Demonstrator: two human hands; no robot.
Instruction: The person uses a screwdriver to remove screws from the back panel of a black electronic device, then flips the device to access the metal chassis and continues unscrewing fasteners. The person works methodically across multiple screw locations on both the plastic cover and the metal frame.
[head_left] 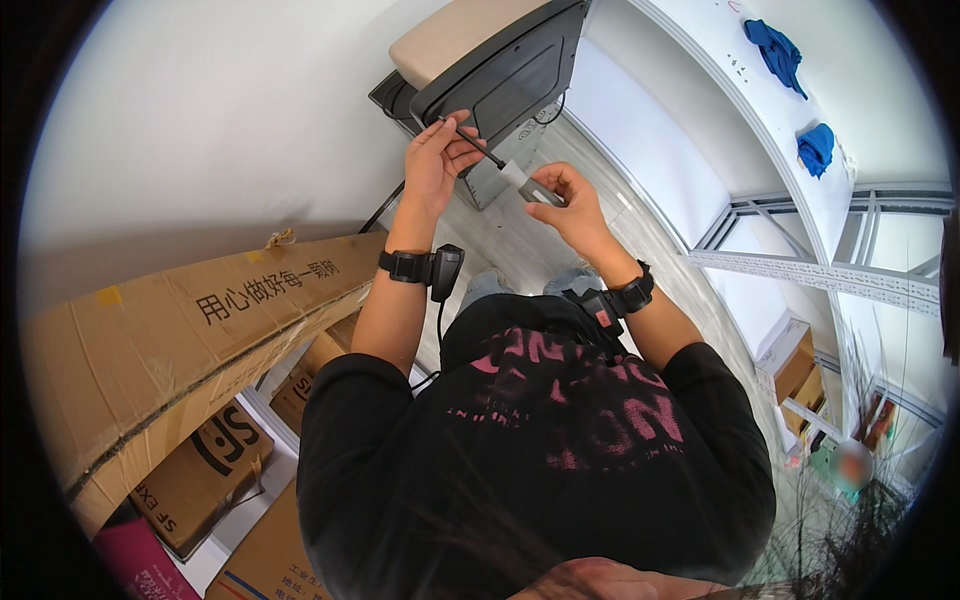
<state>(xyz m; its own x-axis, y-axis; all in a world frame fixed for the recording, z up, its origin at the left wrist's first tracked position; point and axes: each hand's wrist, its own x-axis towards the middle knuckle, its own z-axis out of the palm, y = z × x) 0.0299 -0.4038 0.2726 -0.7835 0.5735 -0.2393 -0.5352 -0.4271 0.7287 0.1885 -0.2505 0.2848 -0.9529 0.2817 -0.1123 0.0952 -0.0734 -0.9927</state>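
My right hand point(570, 200) is closed round the grey handle of a screwdriver point(514, 172), whose dark shaft slants up and to the left. At the tip end of that shaft, the thumb and fingers of my left hand point(440, 150) pinch together; whether a small part sits there too, I cannot make out. Just beyond both hands a padded seat point(470, 40) stands tilted, its beige cushion on the far side and its dark plastic underside point(520, 85) facing me. My left fingertips are close to the underside's lower edge.
A large cardboard box point(190, 310) lines the left side, with a brown parcel point(205, 480) on a shelf below it. White metal shelving point(765, 130) rises on the right, holding blue cloths point(778, 58). Under the seat is a grey patterned box point(487, 187). The floor point(610, 205) is pale wood-look.
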